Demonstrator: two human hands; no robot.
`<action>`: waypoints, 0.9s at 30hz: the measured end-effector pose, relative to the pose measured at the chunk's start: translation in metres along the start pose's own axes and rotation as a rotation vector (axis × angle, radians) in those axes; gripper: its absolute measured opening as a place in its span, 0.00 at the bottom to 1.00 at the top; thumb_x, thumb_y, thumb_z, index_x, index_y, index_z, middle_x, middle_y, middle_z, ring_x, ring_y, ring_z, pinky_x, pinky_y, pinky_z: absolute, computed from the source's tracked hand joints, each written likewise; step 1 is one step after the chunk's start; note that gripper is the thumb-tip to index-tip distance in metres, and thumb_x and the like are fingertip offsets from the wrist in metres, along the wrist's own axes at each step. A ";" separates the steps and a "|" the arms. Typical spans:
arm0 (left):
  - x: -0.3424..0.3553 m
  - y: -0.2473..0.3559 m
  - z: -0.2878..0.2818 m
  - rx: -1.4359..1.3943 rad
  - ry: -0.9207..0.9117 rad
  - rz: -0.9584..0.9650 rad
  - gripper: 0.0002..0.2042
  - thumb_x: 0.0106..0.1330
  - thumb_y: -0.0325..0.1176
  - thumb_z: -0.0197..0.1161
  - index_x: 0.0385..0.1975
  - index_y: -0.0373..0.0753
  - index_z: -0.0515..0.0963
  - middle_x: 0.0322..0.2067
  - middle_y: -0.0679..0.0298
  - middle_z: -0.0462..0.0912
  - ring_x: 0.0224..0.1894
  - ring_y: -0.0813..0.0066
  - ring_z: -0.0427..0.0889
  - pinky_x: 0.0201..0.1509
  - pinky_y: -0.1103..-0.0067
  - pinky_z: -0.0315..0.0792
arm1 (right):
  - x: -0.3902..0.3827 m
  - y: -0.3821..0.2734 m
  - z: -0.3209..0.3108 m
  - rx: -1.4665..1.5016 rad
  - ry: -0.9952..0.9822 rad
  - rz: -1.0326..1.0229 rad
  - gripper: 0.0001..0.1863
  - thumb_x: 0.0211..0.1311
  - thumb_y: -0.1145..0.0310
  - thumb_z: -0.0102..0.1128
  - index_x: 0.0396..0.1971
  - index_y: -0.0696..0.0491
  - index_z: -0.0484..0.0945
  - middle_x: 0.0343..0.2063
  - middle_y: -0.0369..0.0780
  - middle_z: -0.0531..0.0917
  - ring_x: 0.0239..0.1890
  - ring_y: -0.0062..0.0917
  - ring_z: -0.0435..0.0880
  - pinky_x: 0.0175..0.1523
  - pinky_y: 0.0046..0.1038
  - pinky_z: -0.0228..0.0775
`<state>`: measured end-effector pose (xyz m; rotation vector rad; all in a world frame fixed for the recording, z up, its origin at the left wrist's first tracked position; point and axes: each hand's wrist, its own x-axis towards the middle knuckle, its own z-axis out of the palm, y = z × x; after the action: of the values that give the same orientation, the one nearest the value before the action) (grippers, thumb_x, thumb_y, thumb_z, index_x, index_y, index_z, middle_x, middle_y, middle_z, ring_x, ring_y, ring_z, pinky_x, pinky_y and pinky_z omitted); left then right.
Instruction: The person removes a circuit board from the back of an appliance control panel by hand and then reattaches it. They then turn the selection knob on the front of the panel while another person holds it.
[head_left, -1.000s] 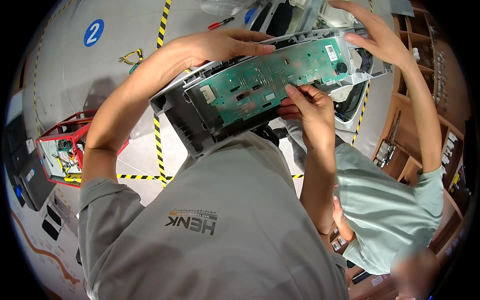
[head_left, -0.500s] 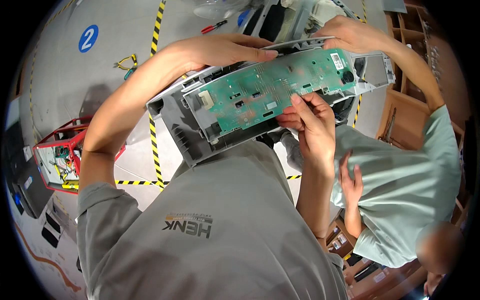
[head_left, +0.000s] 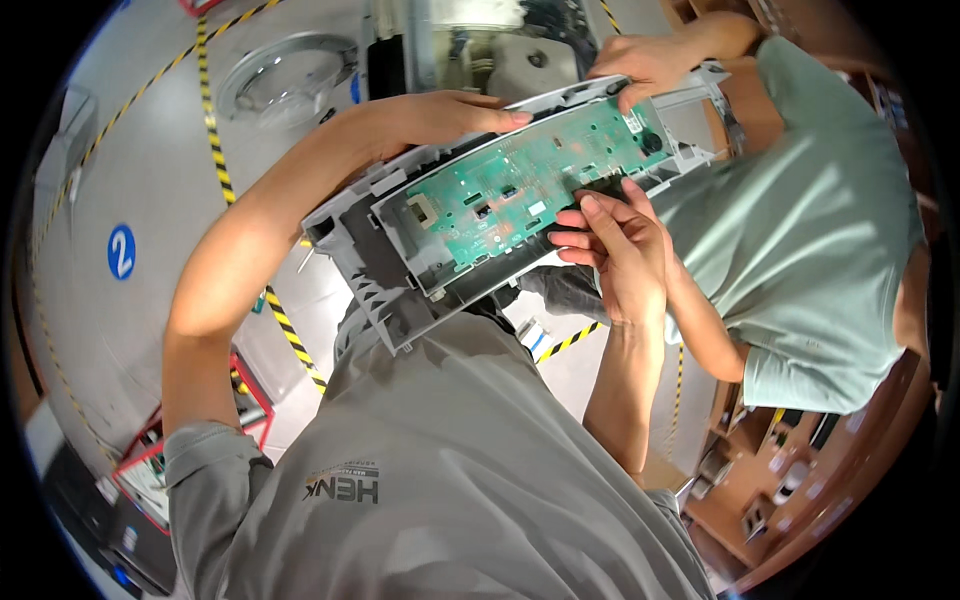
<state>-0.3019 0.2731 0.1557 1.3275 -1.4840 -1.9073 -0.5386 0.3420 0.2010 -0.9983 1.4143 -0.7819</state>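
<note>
A green circuit board (head_left: pixel 520 190) lies in a long grey plastic control panel housing (head_left: pixel 375 250), held tilted in front of my body. My left hand (head_left: pixel 445 118) grips the housing's far edge, thumb on top and the other fingers mostly hidden behind it. At the board's near edge, my right hand (head_left: pixel 630 260) has its thumb and index finger brought together; whatever is between them is too small to make out. A dark piece (head_left: pixel 603 184) shows just beyond those fingertips. A co-worker's hand (head_left: pixel 650 65) holds the housing's right end, and their other hand (head_left: pixel 645 195) reaches in beside mine.
The co-worker in a pale green shirt (head_left: pixel 820 230) stands close on the right. An open appliance (head_left: pixel 500 50) is beyond the housing, with a round clear door (head_left: pixel 285 80) on the floor. A red-framed tool box (head_left: pixel 255 400) sits at left; wooden shelves (head_left: pixel 790 490) are lower right.
The view has shifted. The co-worker's lower hand has come up from their body to beside my right hand. A dark piece now shows at the board's near edge. My left hand keeps its grip.
</note>
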 end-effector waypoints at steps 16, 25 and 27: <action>-0.063 -0.062 -0.043 -0.052 0.035 -0.081 0.31 0.60 0.55 0.60 0.58 0.41 0.71 0.56 0.61 0.73 0.56 0.73 0.72 0.60 0.83 0.62 | -0.081 0.141 0.087 0.151 0.092 -0.212 0.16 0.68 0.64 0.53 0.45 0.62 0.71 0.34 0.41 0.81 0.34 0.22 0.81 0.38 0.22 0.74; -0.068 -0.099 -0.059 0.090 -0.054 0.452 0.22 0.69 0.42 0.52 0.60 0.41 0.69 0.59 0.62 0.70 0.61 0.77 0.66 0.66 0.83 0.53 | -0.066 0.140 0.099 0.143 0.013 -0.252 0.18 0.66 0.59 0.55 0.44 0.60 0.70 0.34 0.38 0.77 0.35 0.18 0.77 0.42 0.22 0.71; -0.074 -0.072 -0.050 -0.008 -0.084 0.333 0.23 0.67 0.44 0.55 0.59 0.40 0.70 0.57 0.62 0.72 0.59 0.76 0.69 0.64 0.82 0.57 | -0.064 0.140 0.096 0.115 -0.022 -0.255 0.18 0.66 0.59 0.55 0.45 0.60 0.70 0.33 0.38 0.77 0.35 0.19 0.77 0.42 0.22 0.71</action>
<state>-0.2073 0.3291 0.1234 0.9349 -1.6190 -1.7677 -0.4637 0.4662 0.0918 -1.1073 1.2228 -1.0247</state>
